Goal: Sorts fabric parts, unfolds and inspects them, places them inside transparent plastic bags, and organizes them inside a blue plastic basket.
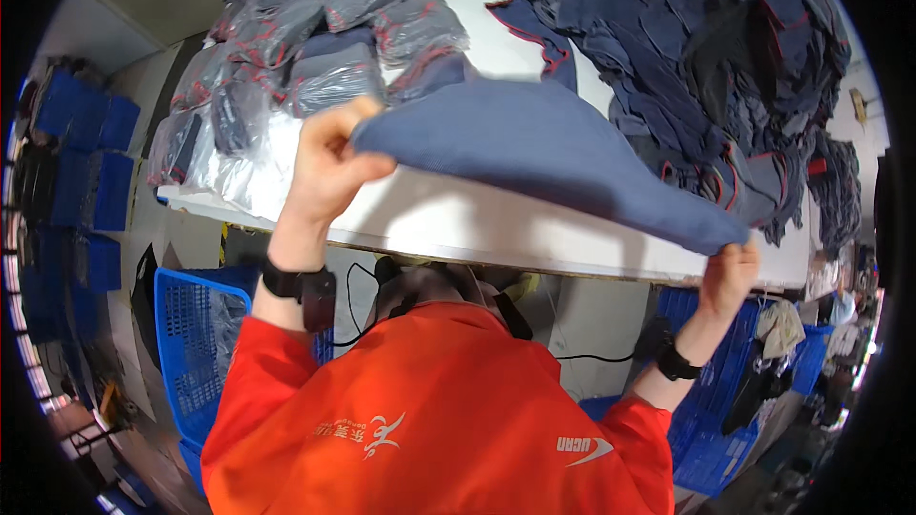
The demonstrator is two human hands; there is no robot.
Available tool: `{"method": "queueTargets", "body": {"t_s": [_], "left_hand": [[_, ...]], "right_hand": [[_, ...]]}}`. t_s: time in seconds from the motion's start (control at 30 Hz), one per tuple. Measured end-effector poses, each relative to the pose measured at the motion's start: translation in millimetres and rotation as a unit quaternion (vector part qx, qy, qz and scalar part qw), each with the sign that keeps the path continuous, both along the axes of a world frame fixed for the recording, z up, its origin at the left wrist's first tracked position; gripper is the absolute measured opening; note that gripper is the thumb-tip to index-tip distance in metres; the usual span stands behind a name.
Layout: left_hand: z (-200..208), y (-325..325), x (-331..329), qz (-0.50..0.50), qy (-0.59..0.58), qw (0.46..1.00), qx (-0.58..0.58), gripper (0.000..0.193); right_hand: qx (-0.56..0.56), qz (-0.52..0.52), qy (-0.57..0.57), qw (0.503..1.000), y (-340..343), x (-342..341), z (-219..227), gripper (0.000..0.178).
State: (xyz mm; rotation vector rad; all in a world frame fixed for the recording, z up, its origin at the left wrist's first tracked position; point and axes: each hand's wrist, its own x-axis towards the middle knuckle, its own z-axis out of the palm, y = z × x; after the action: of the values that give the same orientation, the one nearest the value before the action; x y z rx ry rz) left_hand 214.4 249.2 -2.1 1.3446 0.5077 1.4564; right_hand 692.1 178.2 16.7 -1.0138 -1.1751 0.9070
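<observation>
A blue-grey piece of knitted fabric [534,138] is stretched between my two hands above the near part of the white table. My left hand [329,157] pinches its left end between thumb and fingers. Lower down at the right, my right hand [730,277] grips the other end near the table's front edge. The cloth bulges upward in the middle and slopes down to the right. Its exact kind of garment I cannot make out. Both wrists wear black bands.
Plastic-wrapped bundles [334,67] of grey cloth with red trim cover the table's left side. A large loose heap of dark garments [658,57] lies at the right. A blue crate [191,353] stands below at left, and blue baskets [706,439] at right.
</observation>
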Motion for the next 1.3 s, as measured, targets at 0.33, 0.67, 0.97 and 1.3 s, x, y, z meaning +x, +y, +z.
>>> {"method": "queueTargets", "body": {"t_s": [0.33, 0.67, 0.97, 1.3], "left_hand": [[-155.1, -90.4, 6.6, -0.075, 0.091, 0.841, -0.528, 0.015], [-237.8, -0.1, 167.6, -0.038, 0.588, 0.799, 0.123, 0.025], [-223.9, -58.1, 70.5, 0.282, 0.362, 0.866, -0.2, 0.04], [-220.2, -20.9, -143.4, 0.504, 0.711, 0.461, -0.168, 0.059]], "right_hand": [[-0.53, 0.028, -0.054, 0.846, -91.0, -21.5, -156.5, 0.017], [-0.145, -0.013, -0.57, 0.808, 40.1, -180.1, -191.9, 0.065], [0.039, 0.103, -0.602, 0.791, 20.1, -227.5, -213.8, 0.032], [0.103, 0.128, -0.672, 0.722, 78.2, -260.9, -216.8, 0.03]]}}
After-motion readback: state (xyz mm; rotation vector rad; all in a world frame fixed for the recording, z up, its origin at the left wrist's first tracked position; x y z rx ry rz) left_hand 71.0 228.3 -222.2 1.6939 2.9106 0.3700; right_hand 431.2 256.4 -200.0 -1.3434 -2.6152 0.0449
